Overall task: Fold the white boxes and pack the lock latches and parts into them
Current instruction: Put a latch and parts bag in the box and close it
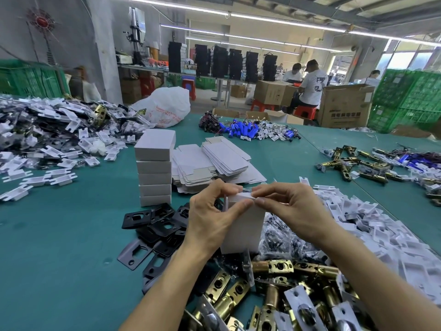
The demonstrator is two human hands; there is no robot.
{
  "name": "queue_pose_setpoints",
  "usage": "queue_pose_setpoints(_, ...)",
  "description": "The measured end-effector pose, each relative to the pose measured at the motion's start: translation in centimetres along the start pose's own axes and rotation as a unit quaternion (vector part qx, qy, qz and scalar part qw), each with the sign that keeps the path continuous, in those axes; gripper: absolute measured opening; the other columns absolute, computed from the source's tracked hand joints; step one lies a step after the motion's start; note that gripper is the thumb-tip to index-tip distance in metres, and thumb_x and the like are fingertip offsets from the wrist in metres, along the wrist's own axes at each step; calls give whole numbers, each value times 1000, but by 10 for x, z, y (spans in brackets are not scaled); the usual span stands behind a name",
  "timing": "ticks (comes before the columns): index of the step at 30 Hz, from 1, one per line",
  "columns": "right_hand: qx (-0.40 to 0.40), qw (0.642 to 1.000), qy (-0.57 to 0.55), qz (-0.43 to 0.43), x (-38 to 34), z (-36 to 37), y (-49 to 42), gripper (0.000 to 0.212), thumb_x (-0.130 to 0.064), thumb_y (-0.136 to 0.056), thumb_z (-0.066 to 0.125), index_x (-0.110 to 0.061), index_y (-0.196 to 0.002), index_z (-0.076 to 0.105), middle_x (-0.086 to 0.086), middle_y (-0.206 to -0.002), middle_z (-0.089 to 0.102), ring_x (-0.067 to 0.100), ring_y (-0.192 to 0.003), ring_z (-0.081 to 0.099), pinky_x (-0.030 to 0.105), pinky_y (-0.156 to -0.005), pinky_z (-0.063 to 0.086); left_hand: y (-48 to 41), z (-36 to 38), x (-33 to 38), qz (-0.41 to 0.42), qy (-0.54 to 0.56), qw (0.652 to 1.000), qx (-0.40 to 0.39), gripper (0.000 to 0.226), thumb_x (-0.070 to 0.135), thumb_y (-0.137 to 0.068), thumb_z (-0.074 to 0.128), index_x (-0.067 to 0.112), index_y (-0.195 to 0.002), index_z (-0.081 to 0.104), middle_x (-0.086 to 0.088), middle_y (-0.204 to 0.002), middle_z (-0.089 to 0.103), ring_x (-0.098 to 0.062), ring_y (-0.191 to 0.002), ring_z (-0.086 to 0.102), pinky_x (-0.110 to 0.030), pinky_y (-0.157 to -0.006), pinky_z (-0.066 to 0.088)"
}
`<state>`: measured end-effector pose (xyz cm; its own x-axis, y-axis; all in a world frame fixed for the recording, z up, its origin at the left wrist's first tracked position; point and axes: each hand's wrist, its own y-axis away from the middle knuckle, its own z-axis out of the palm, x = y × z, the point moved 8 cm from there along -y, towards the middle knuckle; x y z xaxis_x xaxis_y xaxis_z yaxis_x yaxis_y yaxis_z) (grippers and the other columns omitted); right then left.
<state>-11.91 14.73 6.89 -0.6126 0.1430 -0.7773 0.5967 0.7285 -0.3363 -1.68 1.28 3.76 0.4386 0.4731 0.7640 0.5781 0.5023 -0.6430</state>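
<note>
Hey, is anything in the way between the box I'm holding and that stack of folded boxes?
Nothing tall. Black strike plates lie flat between the white box in your hands and the foot of the stack of folded boxes; lifted over them, the way to its top looks free.

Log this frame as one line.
phase: closing flap | left hand: pinches white box top | right hand: pinches same top edge | folded stack: beside flat blanks

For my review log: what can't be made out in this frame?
Head view:
Contents of the upright white cardboard box: left hand, right hand and the top flap cover its opening.
Brass lock latches: several cut off by the bottom edge.
Red print on the white plastic bag: too small to read.
</note>
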Motion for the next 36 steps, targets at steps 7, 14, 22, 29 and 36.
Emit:
queue_pose_setpoints(7, 0, 999, 9, -38, -3, 4, 3, 19, -8, -84, 74, -25, -93, 76, -10, -104, 74, 10, -91, 72, 34, -84, 59, 0, 4, 3, 29, -38, 999, -27, 26, 39, -82, 76, 14, -89, 73, 11, -101, 73, -4, -100, 69, -29, -86, 56)
queue_pose_setpoints(14, 3, 999, -3, -54, 1, 5, 6, 32, -5, -82, 76, -33, -96, 75, -13, -107, 71, 6, -97, 71, 22, -83, 57, 2, 8, -4, 9, -22, 999, -37, 19, 30, -78, 80, 14, -88, 75, 5, -105, 72, -9, -104, 68, -24, -90, 52)
queue_pose_setpoints(22, -34, 991, -127, 5, 12, 13, 9, 29, 2, -88, 67, -25, -100, 70, -2, -87, 76, 12, -77, 71, 22, -69, 54, 5, 15, -14, -111, 18, 990, -84, 27, 58, -73, 73, 42, -94, 68, 11, -98, 72, -22, -84, 71, -53, -68, 59)
queue_pose_setpoints(29, 2, 985, -175, 0, 6, 7, 2, 29, 9, -80, 71, -15, -95, 74, 6, -92, 76, 21, -83, 71, 33, -79, 60, -3, 8, -3, -86, 54, 994, -37, 26, 55, -74, 73, 36, -91, 74, 7, -88, 74, -26, -83, 69, -57, -72, 57)
queue_pose_setpoints(36, 101, 959, -265, 23, 2, -14, 2, 25, -14, -71, 72, -15, -97, 72, 5, -89, 76, 17, -78, 71, 27, -65, 59, -4, 13, -13, -165, 4, 981, -106, 53, 68, -68, 68, 58, -118, 51, 15, -108, 67, 1, -94, 66, -24, -73, 59)
